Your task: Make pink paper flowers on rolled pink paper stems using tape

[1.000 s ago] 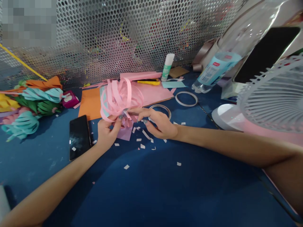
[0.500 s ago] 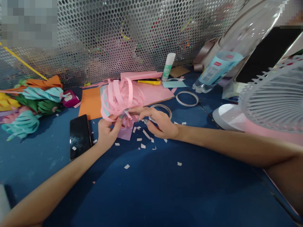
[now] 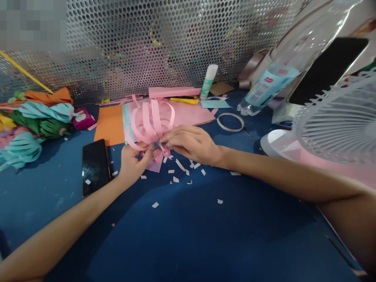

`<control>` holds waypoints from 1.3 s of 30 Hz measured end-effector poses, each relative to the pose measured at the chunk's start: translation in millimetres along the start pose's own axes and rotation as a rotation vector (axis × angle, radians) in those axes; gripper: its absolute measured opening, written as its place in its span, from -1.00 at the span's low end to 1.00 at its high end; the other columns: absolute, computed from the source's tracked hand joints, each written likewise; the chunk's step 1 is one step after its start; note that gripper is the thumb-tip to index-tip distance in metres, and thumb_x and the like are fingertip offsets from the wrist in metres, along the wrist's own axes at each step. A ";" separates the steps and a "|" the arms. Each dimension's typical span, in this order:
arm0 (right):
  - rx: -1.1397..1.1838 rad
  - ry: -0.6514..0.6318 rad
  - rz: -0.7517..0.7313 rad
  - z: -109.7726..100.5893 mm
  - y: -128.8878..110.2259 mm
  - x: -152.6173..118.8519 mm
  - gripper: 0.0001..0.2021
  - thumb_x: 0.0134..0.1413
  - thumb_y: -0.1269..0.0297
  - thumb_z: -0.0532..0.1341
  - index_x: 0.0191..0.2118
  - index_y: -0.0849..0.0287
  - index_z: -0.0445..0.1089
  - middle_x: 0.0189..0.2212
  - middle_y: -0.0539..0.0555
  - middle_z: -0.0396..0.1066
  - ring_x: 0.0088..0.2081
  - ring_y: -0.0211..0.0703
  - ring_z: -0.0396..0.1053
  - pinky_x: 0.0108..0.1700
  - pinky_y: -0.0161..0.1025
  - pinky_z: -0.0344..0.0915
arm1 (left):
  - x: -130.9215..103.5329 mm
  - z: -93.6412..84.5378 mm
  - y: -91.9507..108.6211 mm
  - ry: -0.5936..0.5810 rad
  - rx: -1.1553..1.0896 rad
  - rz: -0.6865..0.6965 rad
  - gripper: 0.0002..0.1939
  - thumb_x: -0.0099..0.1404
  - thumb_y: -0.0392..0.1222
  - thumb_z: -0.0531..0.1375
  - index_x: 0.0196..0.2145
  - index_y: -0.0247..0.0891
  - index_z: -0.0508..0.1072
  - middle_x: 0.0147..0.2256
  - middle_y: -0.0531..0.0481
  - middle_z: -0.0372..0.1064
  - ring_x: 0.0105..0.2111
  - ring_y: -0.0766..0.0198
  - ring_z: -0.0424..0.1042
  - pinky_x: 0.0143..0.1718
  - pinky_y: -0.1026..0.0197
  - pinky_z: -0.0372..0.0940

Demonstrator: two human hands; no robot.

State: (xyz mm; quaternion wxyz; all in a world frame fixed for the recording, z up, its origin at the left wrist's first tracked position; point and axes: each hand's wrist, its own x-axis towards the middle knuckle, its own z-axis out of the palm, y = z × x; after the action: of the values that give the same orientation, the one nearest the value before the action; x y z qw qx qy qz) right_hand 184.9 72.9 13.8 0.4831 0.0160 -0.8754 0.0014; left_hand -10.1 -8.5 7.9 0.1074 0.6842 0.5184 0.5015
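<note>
A pink paper-strip lantern (image 3: 151, 119), its looped strips bowing outward, is held above the blue table near the middle of the view. My left hand (image 3: 133, 162) pinches its gathered lower end between thumb and fingers. From the other side my right hand (image 3: 195, 145) is closed on the same gathered end, fingertips close to my left thumb. What exactly lies under the right fingertips is hidden. Beneath the lantern shows a corner of purple paper (image 3: 154, 166). Small white paper scraps (image 3: 175, 179) lie scattered just below the hands.
Left stands a black phone (image 3: 95, 168), beside orange paper (image 3: 108, 123) and finished paper lanterns (image 3: 44, 117). Behind are a yellow cutter (image 3: 184, 100) and glue stick (image 3: 208, 82). Rightward come a tape roll (image 3: 230, 122), a bottle (image 3: 272, 84) and a fan (image 3: 343, 121). Perforated metal (image 3: 176, 47) closes the back.
My right hand has moved left and its fingers have closed on the lantern's gathered end. The looped strips have turned more upright. The left hand keeps its pinch.
</note>
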 end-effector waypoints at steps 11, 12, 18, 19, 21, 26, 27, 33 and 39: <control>-0.124 0.015 -0.095 -3.0 1.3 4.8 -0.95 0.31 0.47 0.10 -0.18 0.24 0.29 -0.31 0.09 0.51 -0.20 -0.22 0.47 -0.14 -0.23 0.49 | -3.5 8.4 13.8 -0.008 -0.036 -0.097 -0.60 0.28 -0.16 0.17 -0.69 -0.28 0.35 -0.73 0.09 0.24 -0.68 0.41 0.19 -0.62 0.32 0.09; -0.128 0.017 -0.097 -3.1 1.4 4.8 -0.94 0.31 0.47 0.10 -0.19 0.24 0.29 -0.31 0.09 0.50 -0.20 -0.22 0.46 -0.14 -0.24 0.49 | -3.6 8.6 14.0 -0.013 -0.044 -0.110 -0.60 0.28 -0.15 0.17 -0.68 -0.28 0.35 -0.72 0.08 0.25 -0.68 0.41 0.19 -0.61 0.32 0.10; -0.142 0.004 -0.125 -3.4 2.7 5.1 -0.91 0.31 0.49 0.08 -0.22 0.23 0.29 -0.33 0.06 0.49 -0.20 -0.23 0.46 -0.15 -0.25 0.49 | -4.1 7.5 12.5 -0.035 -0.067 -0.130 -0.62 0.27 -0.16 0.18 -0.67 -0.28 0.38 -0.72 0.07 0.30 -0.69 0.41 0.22 -0.61 0.33 0.12; -0.136 0.001 -0.128 -3.4 2.9 4.9 -0.92 0.31 0.49 0.08 -0.21 0.23 0.29 -0.33 0.06 0.49 -0.19 -0.22 0.46 -0.14 -0.24 0.48 | -4.4 7.4 12.2 -0.032 -0.066 -0.127 -0.62 0.27 -0.16 0.18 -0.67 -0.28 0.38 -0.72 0.07 0.29 -0.69 0.40 0.22 -0.61 0.33 0.12; -0.119 -0.003 -0.132 -3.5 3.0 4.4 -0.93 0.29 0.51 0.10 -0.21 0.25 0.30 -0.32 0.09 0.49 -0.18 -0.20 0.46 -0.13 -0.23 0.48 | -4.8 7.4 11.5 -0.027 -0.067 -0.120 -0.62 0.27 -0.15 0.18 -0.68 -0.28 0.38 -0.72 0.07 0.28 -0.68 0.40 0.22 -0.61 0.32 0.13; -0.094 0.026 -0.136 -4.4 1.9 4.8 -0.94 0.23 0.55 0.16 -0.24 0.31 0.33 -0.32 0.16 0.50 -0.19 -0.16 0.48 -0.15 -0.23 0.48 | -4.6 7.3 11.6 -0.028 -0.093 -0.104 -0.59 0.30 -0.09 0.18 -0.66 -0.29 0.40 -0.71 0.06 0.31 -0.69 0.41 0.21 -0.62 0.32 0.13; -0.100 0.028 -0.140 -4.6 1.7 5.3 -0.94 0.24 0.54 0.15 -0.25 0.30 0.33 -0.33 0.15 0.50 -0.19 -0.16 0.48 -0.15 -0.24 0.48 | -4.3 7.3 11.8 -0.031 -0.097 -0.103 -0.59 0.30 -0.08 0.18 -0.66 -0.29 0.40 -0.71 0.06 0.32 -0.69 0.41 0.21 -0.62 0.32 0.13; -0.143 0.014 -0.183 -5.6 3.0 6.8 -0.92 0.30 0.48 0.10 -0.25 0.27 0.32 -0.29 0.14 0.54 -0.20 -0.16 0.50 -0.17 -0.23 0.49 | -3.3 8.2 11.3 -0.027 -0.128 -0.089 -0.62 0.30 -0.15 0.18 -0.66 -0.30 0.38 -0.72 0.08 0.28 -0.69 0.42 0.20 -0.64 0.34 0.09; -0.158 -0.036 -0.182 -8.0 3.6 5.2 -0.94 0.30 0.46 0.11 -0.18 0.21 0.29 -0.27 0.10 0.53 -0.15 -0.19 0.49 -0.12 -0.22 0.49 | -5.5 8.4 7.9 -0.018 -0.108 -0.062 -0.60 0.29 -0.15 0.19 -0.68 -0.30 0.36 -0.73 0.11 0.23 -0.69 0.43 0.17 -0.63 0.33 0.08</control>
State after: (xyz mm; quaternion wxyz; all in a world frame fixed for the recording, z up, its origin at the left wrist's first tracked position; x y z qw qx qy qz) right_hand 188.8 76.5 22.5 0.4651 0.0574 -0.8763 -0.1118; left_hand 1.6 -13.3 6.0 0.1643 0.6657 0.5106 0.5188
